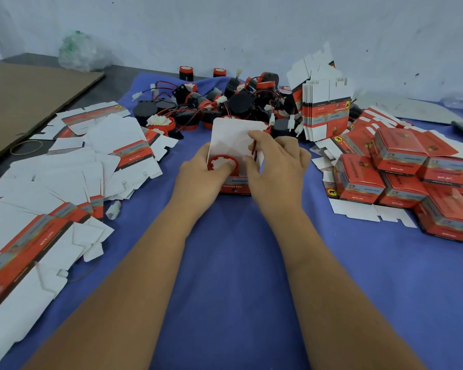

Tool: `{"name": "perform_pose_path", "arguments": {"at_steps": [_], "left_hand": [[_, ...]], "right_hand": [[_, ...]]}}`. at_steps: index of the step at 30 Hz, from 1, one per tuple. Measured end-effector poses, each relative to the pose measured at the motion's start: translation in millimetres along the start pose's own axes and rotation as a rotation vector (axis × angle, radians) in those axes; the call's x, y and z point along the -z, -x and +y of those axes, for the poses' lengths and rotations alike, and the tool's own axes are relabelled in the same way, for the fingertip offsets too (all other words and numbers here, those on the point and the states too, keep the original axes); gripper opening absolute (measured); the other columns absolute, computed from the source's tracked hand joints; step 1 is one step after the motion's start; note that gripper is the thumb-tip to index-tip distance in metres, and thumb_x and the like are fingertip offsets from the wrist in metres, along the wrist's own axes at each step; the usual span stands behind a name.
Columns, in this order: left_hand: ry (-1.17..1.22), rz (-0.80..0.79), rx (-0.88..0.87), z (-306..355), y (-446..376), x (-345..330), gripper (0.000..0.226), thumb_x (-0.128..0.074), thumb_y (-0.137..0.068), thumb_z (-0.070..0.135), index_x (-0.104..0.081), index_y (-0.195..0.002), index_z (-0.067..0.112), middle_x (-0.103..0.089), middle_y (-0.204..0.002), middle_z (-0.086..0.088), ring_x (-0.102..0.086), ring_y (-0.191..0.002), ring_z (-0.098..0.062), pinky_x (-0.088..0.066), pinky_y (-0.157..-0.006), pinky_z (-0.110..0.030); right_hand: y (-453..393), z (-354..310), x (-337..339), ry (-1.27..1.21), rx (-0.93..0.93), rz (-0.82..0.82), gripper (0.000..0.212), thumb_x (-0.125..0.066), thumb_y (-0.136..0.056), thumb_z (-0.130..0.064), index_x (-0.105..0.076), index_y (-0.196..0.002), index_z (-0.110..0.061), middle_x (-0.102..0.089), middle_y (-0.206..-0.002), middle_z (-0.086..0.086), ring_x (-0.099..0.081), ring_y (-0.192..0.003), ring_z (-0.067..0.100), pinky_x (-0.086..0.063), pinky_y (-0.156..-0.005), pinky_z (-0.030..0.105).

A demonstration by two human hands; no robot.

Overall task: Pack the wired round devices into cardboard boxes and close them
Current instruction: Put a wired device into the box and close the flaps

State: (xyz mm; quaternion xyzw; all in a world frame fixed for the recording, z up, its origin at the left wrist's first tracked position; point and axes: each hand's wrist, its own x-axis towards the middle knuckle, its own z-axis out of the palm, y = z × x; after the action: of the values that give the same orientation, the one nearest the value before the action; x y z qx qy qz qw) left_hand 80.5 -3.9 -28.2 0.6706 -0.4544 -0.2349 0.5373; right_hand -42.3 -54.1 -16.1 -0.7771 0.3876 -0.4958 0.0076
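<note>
gripping one open cardboard box (235, 182) at the middle of the blue cloth (238, 263), the left hand (198, 180) curls round its left side with the thumb against the round red-rimmed device (223, 163) sitting inside, while the right hand (275, 166) holds the right side, fingers pinching the red wire (255, 149) at the upright white lid flap (237, 136); both hands are closed on their load, neither spread wide. far beyond the box lies a tangled heap of black and red devices (225, 102) with red wires and white plugs, too many and too overlapped to count; two more stand apart at the far edge (186, 72). to the right, one upright bundle of flat cartons (325, 110) leans by the heap, and near it a pile of closed red boxes (412, 180), at least eight showing. to the left spreads a loose scatter of flat unfolded cartons (64, 177), uncountable, with one white plug (114, 209) lying beside them. far left are a brown cardboard sheet (24, 102), two rubber bands (27, 148) and a clear plastic bag (78, 52)
</note>
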Motion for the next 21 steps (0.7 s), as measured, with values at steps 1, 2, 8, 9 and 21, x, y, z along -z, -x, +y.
{"name": "perform_pose_path", "arguments": {"at_steps": [1,2,8,9,21], "left_hand": [[0.002,-0.001,-0.001,-0.5,-0.5,0.1,0.043,-0.060,-0.089,0.037,-0.055,-0.132,0.033,-0.068,-0.115,0.009,-0.063,-0.108,-0.014,-0.052,-0.096,-0.044],[0.003,0.000,-0.002,-0.8,-1.0,0.4,0.041,-0.061,-0.091,0.035,-0.056,-0.131,0.032,-0.068,-0.115,0.008,-0.063,-0.108,-0.014,-0.052,-0.096,-0.044],[0.014,0.010,-0.004,-1.4,-1.4,0.6,0.036,-0.061,-0.093,0.031,-0.058,-0.129,0.030,-0.069,-0.114,0.008,-0.063,-0.107,-0.013,-0.052,-0.096,-0.042],[0.016,0.014,-0.004,-1.7,-1.3,0.8,0.035,-0.062,-0.092,0.031,-0.058,-0.127,0.030,-0.069,-0.113,0.009,-0.064,-0.106,-0.012,-0.053,-0.095,-0.042],[-0.005,0.027,-0.007,-3.7,-3.5,0.6,0.036,-0.062,-0.092,0.033,-0.058,-0.127,0.030,-0.068,-0.111,0.011,-0.064,-0.101,-0.008,-0.054,-0.089,-0.033]], "right_hand": [[-0.6,1.2,0.7,0.015,0.008,0.010,0.041,-0.075,-0.077,-0.011,-0.067,-0.117,-0.015,-0.064,-0.094,-0.003,-0.048,-0.103,0.019,-0.024,-0.090,0.031],[-1.1,2.2,0.9,0.025,0.004,0.001,0.042,-0.074,-0.077,-0.013,-0.066,-0.118,-0.016,-0.065,-0.095,-0.002,-0.051,-0.102,0.022,-0.024,-0.090,0.031],[-4.0,5.9,0.8,0.010,-0.057,-0.035,0.041,-0.074,-0.076,-0.016,-0.066,-0.117,-0.018,-0.056,-0.115,0.006,-0.047,-0.109,0.026,-0.033,-0.089,0.035],[-4.2,6.4,1.4,-0.006,-0.069,-0.030,0.035,-0.075,-0.076,-0.016,-0.068,-0.111,-0.018,-0.054,-0.113,0.007,-0.048,-0.107,0.027,-0.037,-0.088,0.037],[-5.0,8.2,-0.2,-0.309,-0.249,-0.143,0.037,-0.067,-0.083,-0.013,-0.054,-0.117,-0.020,-0.047,-0.106,-0.011,-0.046,-0.089,0.006,-0.037,-0.069,0.006]]}}
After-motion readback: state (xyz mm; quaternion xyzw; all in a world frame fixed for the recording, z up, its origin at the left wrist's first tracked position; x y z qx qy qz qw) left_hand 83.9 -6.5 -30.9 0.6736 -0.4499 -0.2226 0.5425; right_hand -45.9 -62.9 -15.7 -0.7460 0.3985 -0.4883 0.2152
